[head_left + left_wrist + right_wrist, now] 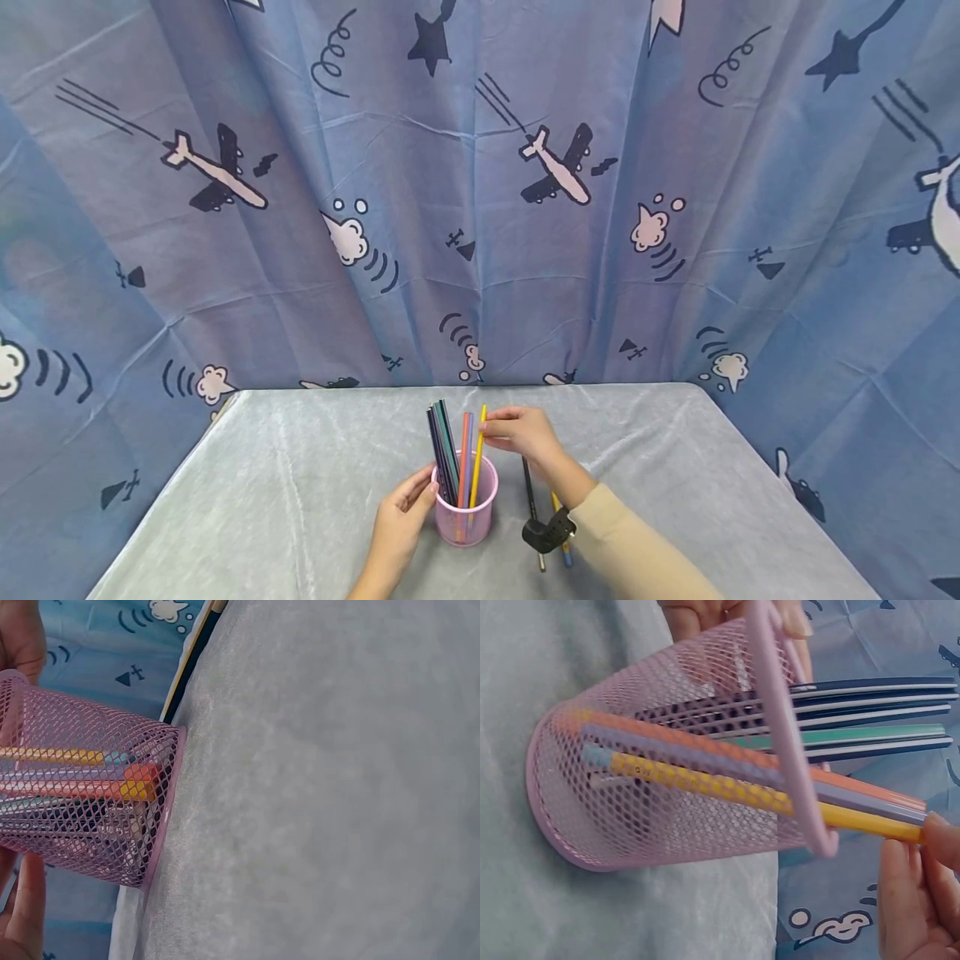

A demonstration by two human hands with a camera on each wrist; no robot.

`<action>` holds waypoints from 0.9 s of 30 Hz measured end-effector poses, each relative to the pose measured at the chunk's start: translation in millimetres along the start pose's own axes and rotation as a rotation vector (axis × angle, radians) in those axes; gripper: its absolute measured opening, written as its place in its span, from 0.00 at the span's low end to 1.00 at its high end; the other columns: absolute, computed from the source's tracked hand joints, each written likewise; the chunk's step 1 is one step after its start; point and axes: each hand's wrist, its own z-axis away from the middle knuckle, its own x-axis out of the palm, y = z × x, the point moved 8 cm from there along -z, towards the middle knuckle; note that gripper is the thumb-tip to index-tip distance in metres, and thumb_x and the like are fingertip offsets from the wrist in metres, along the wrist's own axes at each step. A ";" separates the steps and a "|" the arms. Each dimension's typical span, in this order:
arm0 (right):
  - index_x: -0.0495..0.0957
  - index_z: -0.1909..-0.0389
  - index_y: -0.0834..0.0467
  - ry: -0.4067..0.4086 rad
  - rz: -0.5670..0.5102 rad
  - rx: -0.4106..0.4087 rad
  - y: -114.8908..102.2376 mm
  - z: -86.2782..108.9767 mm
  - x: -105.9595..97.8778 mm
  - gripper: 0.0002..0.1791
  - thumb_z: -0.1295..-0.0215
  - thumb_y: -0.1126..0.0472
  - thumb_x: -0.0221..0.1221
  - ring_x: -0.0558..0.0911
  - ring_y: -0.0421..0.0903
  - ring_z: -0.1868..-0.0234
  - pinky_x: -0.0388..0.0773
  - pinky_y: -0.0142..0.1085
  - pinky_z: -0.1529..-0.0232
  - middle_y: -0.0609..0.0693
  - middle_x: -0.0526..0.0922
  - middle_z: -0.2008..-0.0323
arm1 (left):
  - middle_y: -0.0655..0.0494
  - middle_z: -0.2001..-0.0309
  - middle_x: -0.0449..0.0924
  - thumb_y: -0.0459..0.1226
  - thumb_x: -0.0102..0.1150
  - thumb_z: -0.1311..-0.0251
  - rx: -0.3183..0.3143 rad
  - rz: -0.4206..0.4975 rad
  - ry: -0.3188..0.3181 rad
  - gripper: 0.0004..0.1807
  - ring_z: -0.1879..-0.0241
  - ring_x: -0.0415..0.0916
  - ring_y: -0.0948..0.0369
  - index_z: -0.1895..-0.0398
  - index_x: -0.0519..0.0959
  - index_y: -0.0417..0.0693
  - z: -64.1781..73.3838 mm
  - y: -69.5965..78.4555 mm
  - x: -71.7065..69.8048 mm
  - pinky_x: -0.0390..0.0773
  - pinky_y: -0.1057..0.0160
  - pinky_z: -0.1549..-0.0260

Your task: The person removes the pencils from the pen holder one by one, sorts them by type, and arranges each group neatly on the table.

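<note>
A pink mesh pen holder [480, 527] stands upright on the table. My left hand [397, 521] holds its left side, the thumb near the rim; in the left wrist view only some fingers [26, 911] show beside it. My right hand [525, 433] pinches the upper end of a yellow pencil [870, 823], whose lower end is inside the holder. Next to it lean an orange pencil [866, 787] and a purple pencil [467, 458]. Several dark pencils [885, 697] and a green one [889, 732] stand along the left side.
Right of the holder, a black pencil [531, 492] and a yellow pencil with a blue end [567, 554] lie on the grey cloth-covered table [300, 483], partly under the right forearm. A black wrist device [549, 531] hangs there. A patterned blue curtain [420, 250] rises behind.
</note>
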 end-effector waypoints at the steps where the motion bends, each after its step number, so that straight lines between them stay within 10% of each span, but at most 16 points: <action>1: 0.80 0.59 0.76 0.002 -0.007 -0.001 -1.1 -0.2 -1.2 0.12 0.42 0.74 0.66 0.85 0.42 0.69 0.88 0.39 0.58 0.53 0.86 0.70 | 0.34 0.37 0.75 0.36 0.58 0.31 0.000 0.001 0.000 0.24 0.41 0.78 0.61 0.37 0.72 0.29 0.0 0.0 -0.2 0.78 0.78 0.49; 11: 0.79 0.56 0.75 -0.001 -0.057 -0.021 -12.9 0.1 -9.9 0.14 0.42 0.73 0.66 0.85 0.41 0.67 0.88 0.39 0.56 0.52 0.86 0.69 | 0.33 0.38 0.75 0.35 0.58 0.31 0.007 0.015 -0.003 0.24 0.48 0.76 0.78 0.37 0.72 0.28 0.0 1.5 0.5 0.77 0.79 0.49; 27: 0.81 0.54 0.70 0.003 0.036 -0.044 -41.1 5.1 -16.0 0.12 0.38 0.70 0.65 0.86 0.43 0.64 0.86 0.44 0.51 0.51 0.87 0.66 | 0.32 0.38 0.75 0.35 0.58 0.31 0.019 0.025 -0.002 0.24 0.48 0.76 0.77 0.38 0.72 0.27 -0.7 1.5 0.4 0.77 0.79 0.49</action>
